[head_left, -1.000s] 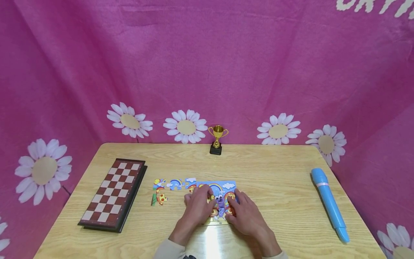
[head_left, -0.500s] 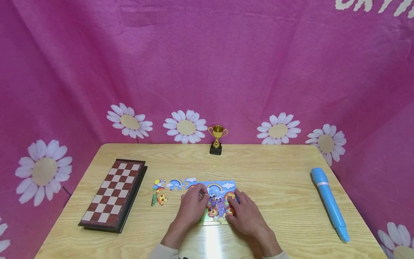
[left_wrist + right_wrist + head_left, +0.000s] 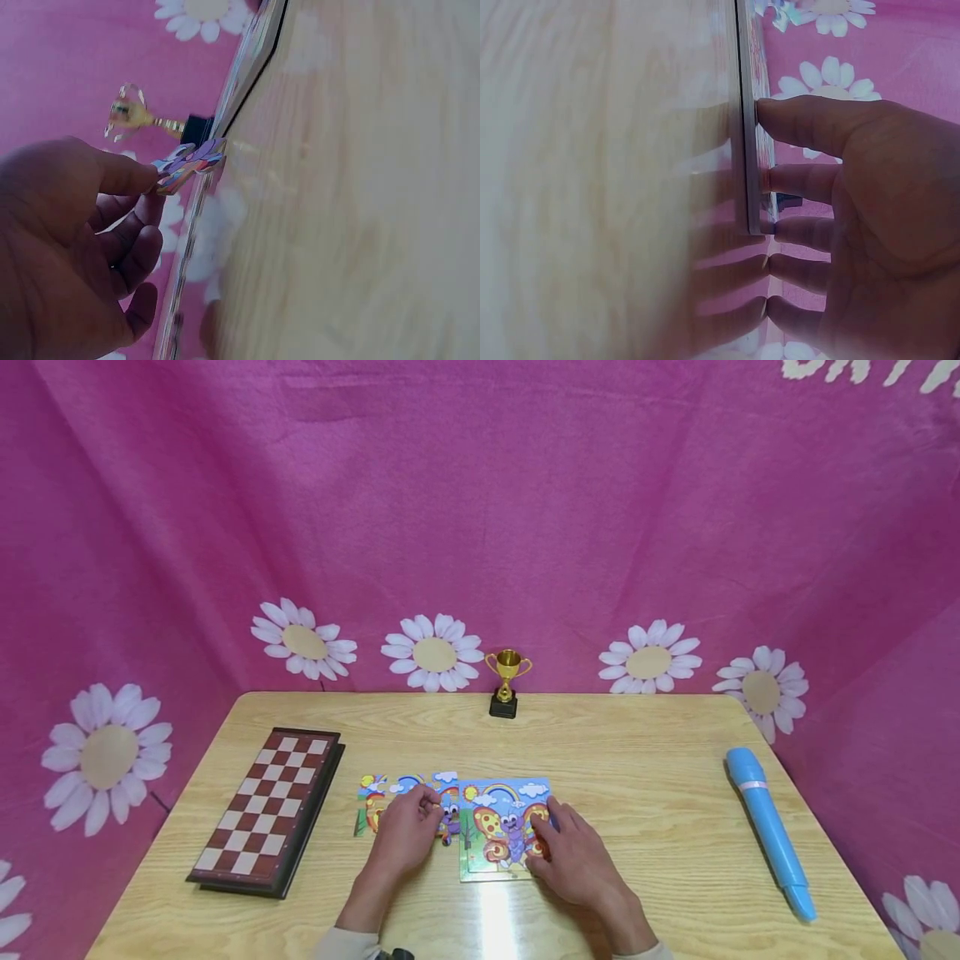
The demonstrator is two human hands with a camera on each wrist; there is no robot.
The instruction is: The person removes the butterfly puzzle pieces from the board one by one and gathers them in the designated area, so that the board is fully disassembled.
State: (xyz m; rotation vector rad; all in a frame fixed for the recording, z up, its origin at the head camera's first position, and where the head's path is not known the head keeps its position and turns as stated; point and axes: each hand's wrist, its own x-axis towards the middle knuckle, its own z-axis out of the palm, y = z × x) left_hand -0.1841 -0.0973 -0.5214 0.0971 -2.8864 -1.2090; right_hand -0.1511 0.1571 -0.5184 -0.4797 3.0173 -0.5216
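My left hand (image 3: 408,831) pinches a small jigsaw piece (image 3: 191,166) with purple and orange print between thumb and fingers, raised above the table in the left wrist view. Beneath and around this hand lies a group of jigsaw pieces (image 3: 444,777), partly hidden by it; sun, rainbow, cloud and purple prints show. To their right lies a square puzzle board (image 3: 504,797) with a purple butterfly picture. My right hand (image 3: 581,860) rests on the board's right side, thumb and fingertips touching it and the table, fingers spread in the right wrist view.
A folded brown-and-white chessboard (image 3: 266,810) lies at the left of the wooden table (image 3: 637,760). A small gold trophy cup (image 3: 507,670) stands at the back. A blue toy microphone (image 3: 772,835) lies at the right edge. Pink flowered cloth (image 3: 480,527) surrounds the table.
My left hand has moved left, off the puzzle board and over the loose pieces, uncovering the butterfly picture. The right hand has stayed at the board's right side.
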